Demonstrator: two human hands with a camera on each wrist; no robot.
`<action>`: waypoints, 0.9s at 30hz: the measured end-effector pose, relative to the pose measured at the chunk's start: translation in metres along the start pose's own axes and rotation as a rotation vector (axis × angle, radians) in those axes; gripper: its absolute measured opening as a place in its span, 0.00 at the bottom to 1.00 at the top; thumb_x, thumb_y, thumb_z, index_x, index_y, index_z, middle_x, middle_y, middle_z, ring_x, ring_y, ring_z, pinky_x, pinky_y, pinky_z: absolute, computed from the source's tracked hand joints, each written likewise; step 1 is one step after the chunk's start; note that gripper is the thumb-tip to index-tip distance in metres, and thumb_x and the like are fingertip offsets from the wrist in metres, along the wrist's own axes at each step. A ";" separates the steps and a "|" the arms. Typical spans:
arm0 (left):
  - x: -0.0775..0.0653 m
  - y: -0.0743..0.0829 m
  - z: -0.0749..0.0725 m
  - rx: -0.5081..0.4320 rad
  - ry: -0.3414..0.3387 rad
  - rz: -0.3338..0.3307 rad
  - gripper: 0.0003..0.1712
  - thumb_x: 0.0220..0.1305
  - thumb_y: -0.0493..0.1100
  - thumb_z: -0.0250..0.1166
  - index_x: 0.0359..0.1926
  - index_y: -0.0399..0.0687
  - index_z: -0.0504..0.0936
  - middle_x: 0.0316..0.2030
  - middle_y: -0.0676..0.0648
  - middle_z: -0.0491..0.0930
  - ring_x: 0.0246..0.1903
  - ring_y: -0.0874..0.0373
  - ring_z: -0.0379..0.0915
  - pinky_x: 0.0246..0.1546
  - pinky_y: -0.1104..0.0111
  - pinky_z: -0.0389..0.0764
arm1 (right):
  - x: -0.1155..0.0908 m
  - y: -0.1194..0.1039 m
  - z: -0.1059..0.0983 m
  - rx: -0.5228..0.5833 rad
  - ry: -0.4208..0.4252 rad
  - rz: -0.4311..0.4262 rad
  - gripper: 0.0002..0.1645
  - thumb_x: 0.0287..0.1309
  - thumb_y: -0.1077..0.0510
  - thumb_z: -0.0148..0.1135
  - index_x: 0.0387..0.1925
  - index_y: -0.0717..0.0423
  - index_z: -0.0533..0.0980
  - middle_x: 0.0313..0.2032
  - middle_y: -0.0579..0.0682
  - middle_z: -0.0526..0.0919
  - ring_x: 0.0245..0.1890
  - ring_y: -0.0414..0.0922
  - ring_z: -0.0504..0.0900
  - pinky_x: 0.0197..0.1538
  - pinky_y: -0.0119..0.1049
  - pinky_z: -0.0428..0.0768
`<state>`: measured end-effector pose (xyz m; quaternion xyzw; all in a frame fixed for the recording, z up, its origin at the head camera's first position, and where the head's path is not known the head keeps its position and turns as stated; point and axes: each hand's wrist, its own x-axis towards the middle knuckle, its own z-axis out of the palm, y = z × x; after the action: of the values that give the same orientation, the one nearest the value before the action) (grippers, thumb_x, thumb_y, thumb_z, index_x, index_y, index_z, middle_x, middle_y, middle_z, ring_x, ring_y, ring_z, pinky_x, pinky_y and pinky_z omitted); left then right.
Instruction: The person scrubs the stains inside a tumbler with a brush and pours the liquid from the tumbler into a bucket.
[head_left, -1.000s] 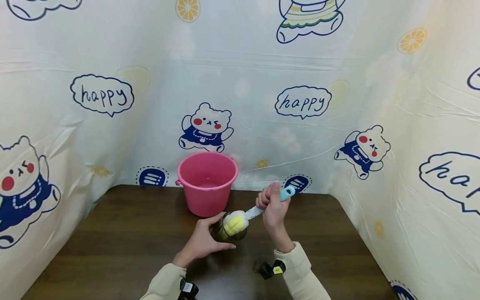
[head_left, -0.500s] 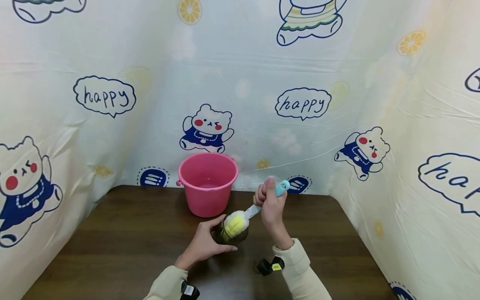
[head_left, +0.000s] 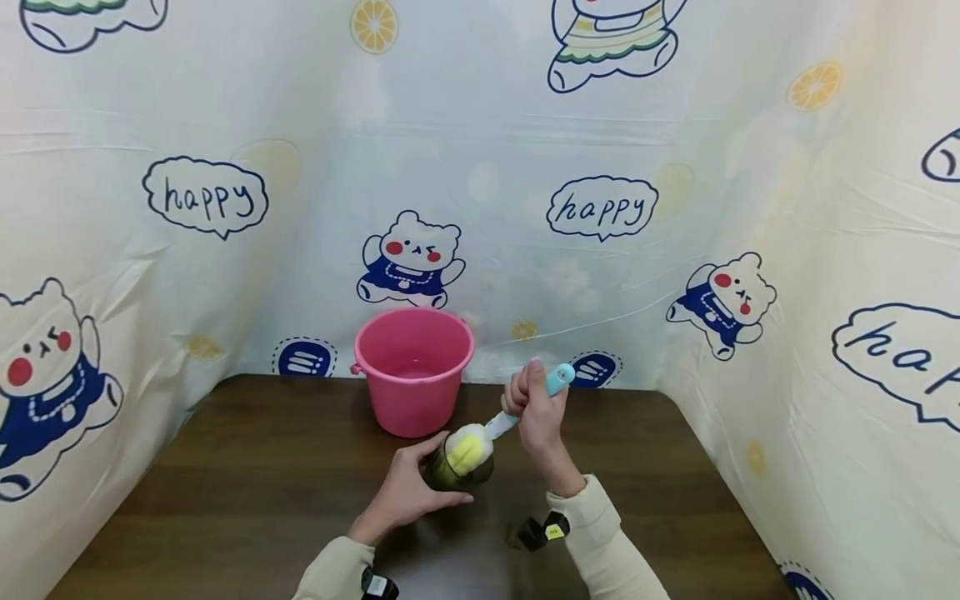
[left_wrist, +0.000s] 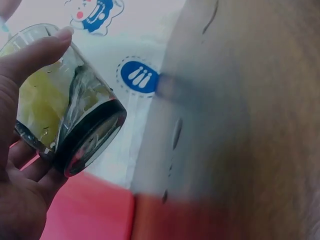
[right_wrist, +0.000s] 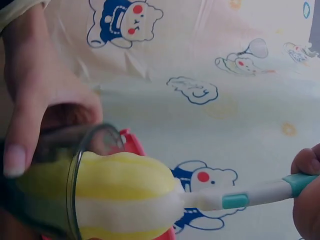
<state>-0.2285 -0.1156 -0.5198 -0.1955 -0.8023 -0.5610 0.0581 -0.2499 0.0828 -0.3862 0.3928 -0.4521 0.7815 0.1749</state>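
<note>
Left hand [head_left: 408, 487], as I saw it, gripped a tilted, dark-tinted glass [left_wrist: 86, 97] just in front of the pink bucket [head_left: 415, 405] | right hand [head_left: 538, 417] clenched round a blue-and-white brush handle [right_wrist: 265, 196], front right of the bucket | yellow-and-white sponge head [right_wrist: 125, 192] sat partly inside the glass | bucket stood upright on the brown table [head_left: 262, 483]

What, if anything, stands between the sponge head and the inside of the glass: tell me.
Nothing visible: the sponge head is already partly inside the glass. The left hand grips the glass from outside, and the pink bucket stands beyond it.
</note>
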 end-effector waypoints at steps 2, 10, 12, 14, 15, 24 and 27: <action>0.001 0.000 -0.002 -0.005 0.017 0.002 0.56 0.35 0.49 0.89 0.68 0.44 0.76 0.64 0.48 0.78 0.63 0.56 0.74 0.63 0.56 0.76 | 0.002 -0.002 -0.002 -0.006 -0.017 0.023 0.31 0.82 0.61 0.27 0.15 0.53 0.51 0.13 0.46 0.48 0.08 0.42 0.46 0.10 0.35 0.47; 0.003 0.000 -0.001 0.006 0.020 0.033 0.56 0.36 0.54 0.88 0.68 0.43 0.76 0.63 0.48 0.80 0.60 0.54 0.77 0.60 0.56 0.79 | 0.006 -0.016 -0.003 0.096 0.025 0.096 0.32 0.83 0.52 0.34 0.16 0.53 0.52 0.14 0.44 0.49 0.09 0.41 0.45 0.13 0.37 0.43; 0.004 0.000 -0.001 -0.003 0.028 0.037 0.56 0.35 0.53 0.88 0.68 0.46 0.76 0.62 0.50 0.80 0.59 0.55 0.77 0.60 0.60 0.79 | 0.007 -0.016 -0.002 0.114 0.055 0.088 0.31 0.83 0.51 0.34 0.16 0.53 0.52 0.14 0.44 0.49 0.09 0.41 0.46 0.14 0.36 0.43; 0.004 0.002 -0.001 -0.017 0.039 0.037 0.56 0.34 0.52 0.89 0.68 0.48 0.76 0.61 0.52 0.81 0.58 0.57 0.77 0.59 0.63 0.79 | 0.007 -0.013 0.000 0.108 0.079 0.075 0.32 0.83 0.50 0.34 0.16 0.53 0.52 0.14 0.44 0.49 0.09 0.41 0.46 0.13 0.36 0.44; 0.005 0.002 -0.001 -0.020 0.041 0.038 0.55 0.34 0.52 0.89 0.68 0.49 0.76 0.61 0.53 0.81 0.58 0.58 0.77 0.59 0.64 0.79 | 0.007 -0.012 0.000 0.102 0.090 0.065 0.32 0.83 0.50 0.35 0.16 0.53 0.52 0.14 0.44 0.50 0.09 0.40 0.46 0.13 0.36 0.44; 0.008 0.003 -0.005 -0.035 0.045 0.050 0.53 0.37 0.46 0.88 0.68 0.59 0.76 0.61 0.59 0.80 0.59 0.61 0.76 0.62 0.63 0.78 | 0.007 -0.001 0.002 -0.031 0.025 -0.052 0.31 0.82 0.59 0.30 0.15 0.54 0.51 0.13 0.46 0.49 0.09 0.42 0.48 0.10 0.34 0.48; 0.009 0.003 -0.006 -0.020 0.061 0.071 0.53 0.36 0.48 0.88 0.68 0.59 0.76 0.60 0.58 0.81 0.59 0.60 0.77 0.61 0.64 0.79 | 0.006 -0.003 0.005 -0.030 -0.058 -0.012 0.31 0.82 0.62 0.27 0.15 0.53 0.52 0.12 0.47 0.49 0.08 0.42 0.48 0.10 0.33 0.49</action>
<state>-0.2363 -0.1181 -0.5125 -0.2074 -0.7870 -0.5724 0.1004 -0.2492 0.0802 -0.3787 0.4153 -0.4662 0.7619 0.1725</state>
